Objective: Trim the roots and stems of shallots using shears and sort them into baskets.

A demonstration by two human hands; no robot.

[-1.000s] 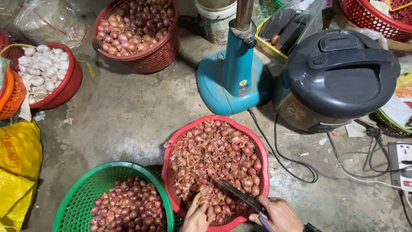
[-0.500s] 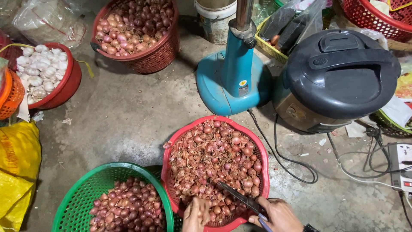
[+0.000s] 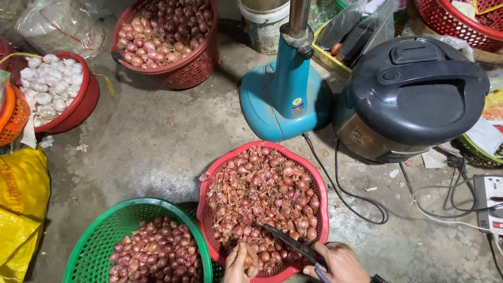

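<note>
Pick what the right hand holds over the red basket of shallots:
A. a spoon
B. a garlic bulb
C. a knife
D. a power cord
C: the right hand grips a knife whose dark blade points out over the red basket of shallots, while the left hand holds a shallot beside it.

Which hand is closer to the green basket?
Left. The left hand is just right of the green basket; the right hand, holding the knife, is farther right.

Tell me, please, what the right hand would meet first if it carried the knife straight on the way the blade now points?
Most likely the shallot held in the left hand: the right hand aims the knife up-left, just above it, though depth is unclear.
</note>
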